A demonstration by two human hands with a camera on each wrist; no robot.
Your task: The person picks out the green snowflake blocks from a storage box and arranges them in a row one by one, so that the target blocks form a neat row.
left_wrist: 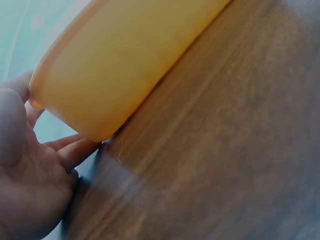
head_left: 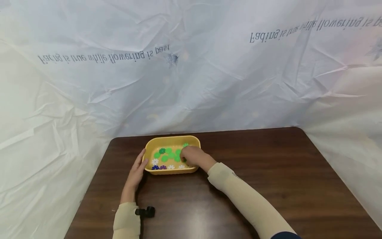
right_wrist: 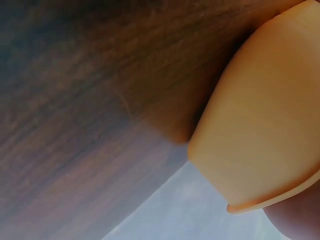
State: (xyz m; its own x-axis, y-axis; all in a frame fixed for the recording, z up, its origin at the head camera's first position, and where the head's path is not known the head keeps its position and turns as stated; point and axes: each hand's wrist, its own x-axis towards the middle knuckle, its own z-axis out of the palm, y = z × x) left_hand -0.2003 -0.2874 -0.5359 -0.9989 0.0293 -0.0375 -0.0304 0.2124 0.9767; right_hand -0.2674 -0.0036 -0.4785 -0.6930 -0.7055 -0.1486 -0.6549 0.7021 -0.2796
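A yellow tray (head_left: 172, 139) stands on the dark wooden table (head_left: 268, 172), holding several flat flower-shaped pieces: green ones (head_left: 166, 153), white ones (head_left: 155, 161), a blue one (head_left: 155, 167) and a purple one (head_left: 162, 167). My left hand (head_left: 136, 171) lies against the tray's left end with straight fingers. In the left wrist view its fingers (left_wrist: 75, 150) touch the tray's corner (left_wrist: 115, 65). My right hand (head_left: 193, 156) reaches down into the tray's right half over the green pieces; its fingertips are hidden. The right wrist view shows only the tray's outer wall (right_wrist: 265, 120).
A small black object (head_left: 145, 211) sits by my left wrist. Crinkled white sheeting (head_left: 191, 73) with printed text closes in the back and both sides of the table. Bare tabletop stretches to the right and front of the tray.
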